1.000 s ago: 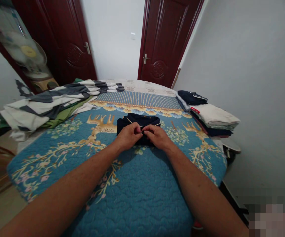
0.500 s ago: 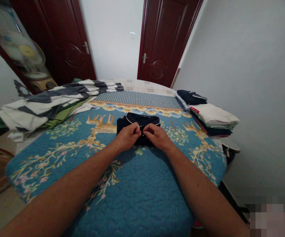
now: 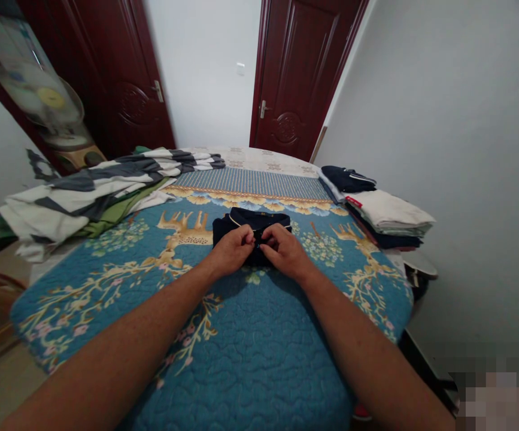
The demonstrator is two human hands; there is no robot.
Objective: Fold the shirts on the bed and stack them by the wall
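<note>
Forearms: both bare, reaching forward from the near edge over the quilt, converging at mid-bed.
Quilt (image 3: 250,353): blue, quilted, printed with gold deer and flowering branches; covered the bed.
Left hand (image 3: 231,250): fingers curled, fingertips pinched on the front edge of the navy shirt, near its centre line.
Right hand (image 3: 284,250): likewise pinched on the same cloth, fingertips almost meeting those of the left; what lay between the fingertips was too small to tell.
Navy shirt (image 3: 245,220): dark, with a thin pale piping at the collar; lay flat at the middle of the quilt, already folded into a compact rectangle, collar turned away from the person.
Position relative to grip: the near edge was under both hands, the rest extended beyond the knuckles.
Progress, as judged: the folding looked largely done; the hands appeared to be at a small fastening or tidying at the placket, and the shirt had not yet joined any pile.
Folded stack (image 3: 389,218): white, green and dark garments, at the right edge, well apart from the hands.
Loose heap (image 3: 88,194): striped grey-and-white and green clothes, unfolded, far left.
Fan (image 3: 39,99): beyond the heap.
Doors (image 3: 302,78): two, dark red, shut, at the far wall.
</note>
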